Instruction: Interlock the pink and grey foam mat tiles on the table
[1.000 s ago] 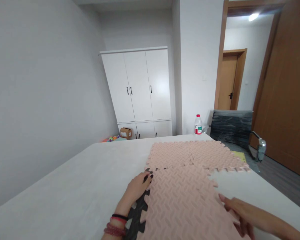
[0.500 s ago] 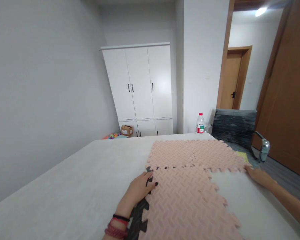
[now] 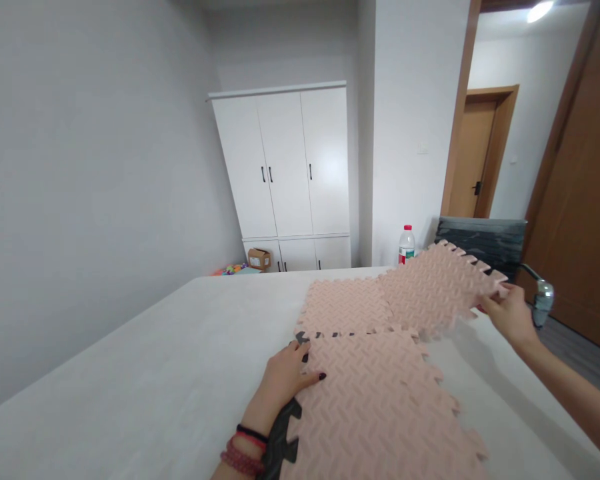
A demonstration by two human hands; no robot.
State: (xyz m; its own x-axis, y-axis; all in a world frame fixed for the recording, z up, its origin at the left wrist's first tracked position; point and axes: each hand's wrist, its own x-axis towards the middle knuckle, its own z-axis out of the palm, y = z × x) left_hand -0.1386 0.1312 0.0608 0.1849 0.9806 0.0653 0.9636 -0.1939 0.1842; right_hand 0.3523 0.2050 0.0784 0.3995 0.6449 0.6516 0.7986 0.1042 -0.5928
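My left hand (image 3: pixel 285 383) lies flat, fingers spread, on the left edge of the near pink foam mat tile (image 3: pixel 380 407), with a dark tile (image 3: pixel 280 437) showing under it. My right hand (image 3: pixel 507 313) grips the far right corner of another pink foam tile (image 3: pixel 440 283) and holds that side lifted off the white table (image 3: pixel 155 373). A third pink tile (image 3: pixel 345 307) lies flat behind the near one, still joined to the lifted tile.
A water bottle (image 3: pixel 406 245) stands at the table's far edge. A dark chair (image 3: pixel 485 243) sits to the right. A white cupboard (image 3: pixel 285 173), a cardboard box (image 3: pixel 259 258) and a brown door (image 3: pixel 577 187) lie beyond.
My right hand reached from the near tile to the far right tile, took its corner and lifted it. My left hand stayed pressed on the near tile.
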